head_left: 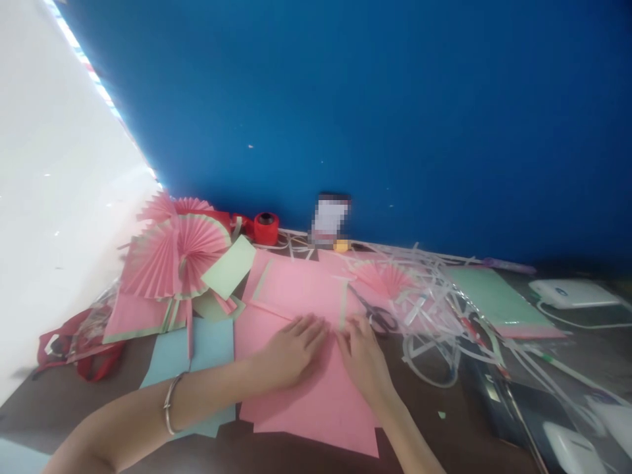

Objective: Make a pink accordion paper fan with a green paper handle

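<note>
Sheets of pink paper (pixel 316 415) lie on the dark table in front of me, the upper one edged with pale green strips and showing a raised fold line. My left hand (pixel 299 349) rests flat on the pink paper, fingers stretched out together. Just to its right, my right hand (pixel 363 359) has bent fingers and a thumb brought close together at the paper near a green strip (pixel 343 299). Part of the fold is hidden under both hands. Black-handled scissors (pixel 380 319) lie beyond my right hand, partly over the paper.
Pleated pink paper fans (pixel 182 253), a pale green card (pixel 230 266) and blue paper (pixel 212 342) lie left. A red tape roll (pixel 266 228) stands near the blue wall (pixel 370 118). Tangled white strips (pixel 429 296), bagged green paper (pixel 498 299) and a white device (pixel 573 293) are right.
</note>
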Demonstrator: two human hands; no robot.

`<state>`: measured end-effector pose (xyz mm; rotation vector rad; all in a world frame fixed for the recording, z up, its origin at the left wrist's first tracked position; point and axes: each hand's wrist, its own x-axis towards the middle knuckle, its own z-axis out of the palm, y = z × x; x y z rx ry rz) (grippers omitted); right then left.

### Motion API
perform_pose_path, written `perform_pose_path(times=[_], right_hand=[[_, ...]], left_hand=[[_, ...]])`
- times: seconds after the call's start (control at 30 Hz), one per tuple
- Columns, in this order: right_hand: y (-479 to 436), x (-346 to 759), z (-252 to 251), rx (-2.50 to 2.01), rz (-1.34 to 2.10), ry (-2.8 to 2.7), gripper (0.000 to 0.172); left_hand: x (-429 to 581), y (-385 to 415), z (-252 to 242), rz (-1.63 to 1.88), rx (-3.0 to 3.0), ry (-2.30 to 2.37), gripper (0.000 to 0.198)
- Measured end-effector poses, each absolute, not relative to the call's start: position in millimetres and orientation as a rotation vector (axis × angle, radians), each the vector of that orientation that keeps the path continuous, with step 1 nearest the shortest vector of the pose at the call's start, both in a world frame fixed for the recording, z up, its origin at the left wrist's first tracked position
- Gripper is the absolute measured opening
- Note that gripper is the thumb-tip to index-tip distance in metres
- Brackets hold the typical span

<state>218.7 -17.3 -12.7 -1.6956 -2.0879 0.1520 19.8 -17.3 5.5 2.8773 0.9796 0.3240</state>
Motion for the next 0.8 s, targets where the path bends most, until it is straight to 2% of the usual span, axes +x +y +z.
perform_pose_path(times=[0.27,0.4,0.8], right_hand=[[-31,217,-7,-1.658,0.004,-2.16,0.024],[-45,210,-5,-1.623,-0.131,-2.379,0.036],[-56,204,3,-1.905,-0.098,-2.412,0.042]], left_hand=[[30,-21,-2,0.359,2.796,1.019,0.046],[34,-23,-6,0.39,2.792,1.015,0.045],[-8,-7,-13,0.377,2.869,1.151,0.046]])
